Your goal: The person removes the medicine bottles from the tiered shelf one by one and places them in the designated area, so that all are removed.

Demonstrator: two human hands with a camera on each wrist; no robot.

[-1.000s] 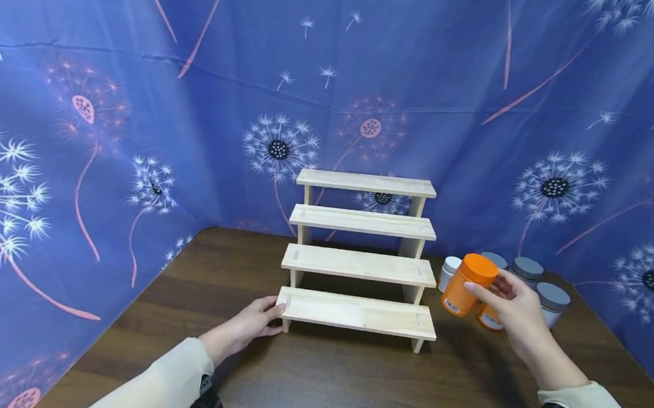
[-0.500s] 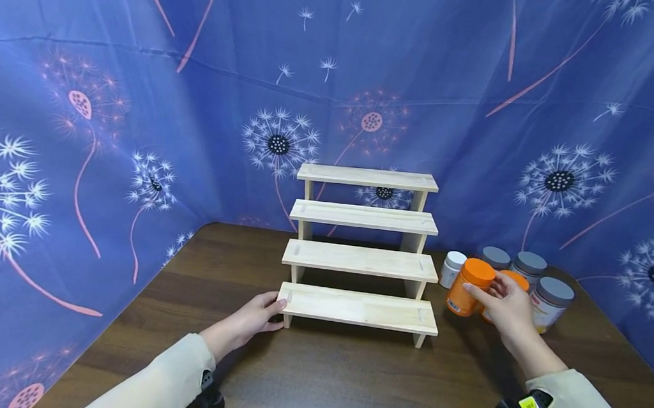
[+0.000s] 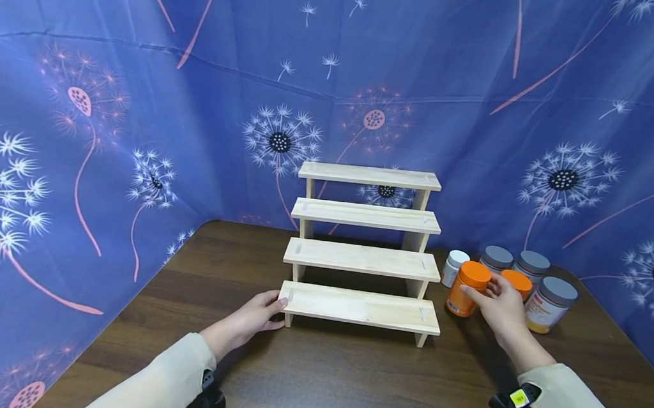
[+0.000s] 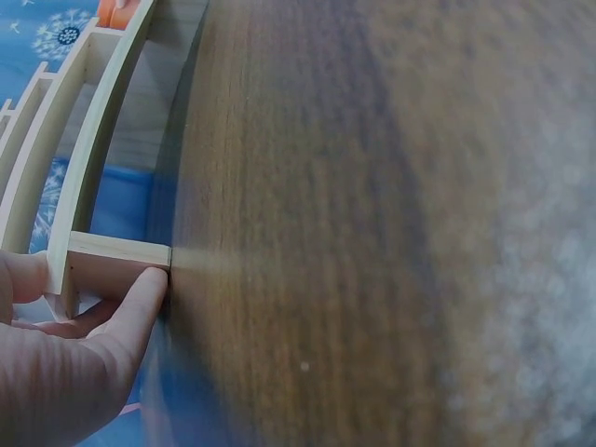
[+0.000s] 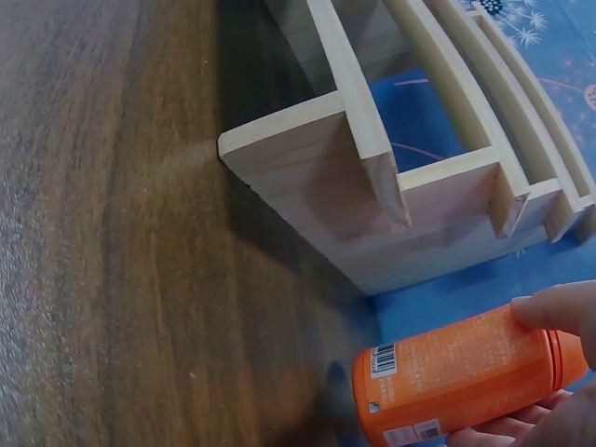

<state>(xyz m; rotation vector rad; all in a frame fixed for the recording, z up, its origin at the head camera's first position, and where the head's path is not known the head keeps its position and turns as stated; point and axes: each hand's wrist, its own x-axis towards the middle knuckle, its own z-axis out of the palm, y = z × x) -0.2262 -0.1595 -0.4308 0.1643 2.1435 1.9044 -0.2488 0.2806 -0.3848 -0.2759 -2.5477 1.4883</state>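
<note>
A pale wooden step shelf [image 3: 359, 308] stands on the table. My left hand [image 3: 250, 318] holds the left end of its lowest step, thumb on top; in the left wrist view, a finger of the left hand [image 4: 74, 358] presses the side panel. Right of the shelf, my right hand [image 3: 505, 311] grips an orange pill bottle [image 3: 462, 299] near its cap. In the right wrist view, the bottle [image 5: 456, 377] shows a barcode and small print, beside the shelf's side panel [image 5: 335, 205]. Whether its base touches the table, I cannot tell.
Behind the right hand are a small white bottle [image 3: 452, 271], another orange-capped bottle [image 3: 517, 282] and several grey-lidded jars [image 3: 549, 306]. A blue dandelion-print cloth [image 3: 206, 124] hangs around the brown wooden table [image 3: 325, 377].
My right hand has lowered the orange bottle slightly, and its wrist has shifted left. More of the jars behind it now shows. The left hand keeps its hold on the shelf.
</note>
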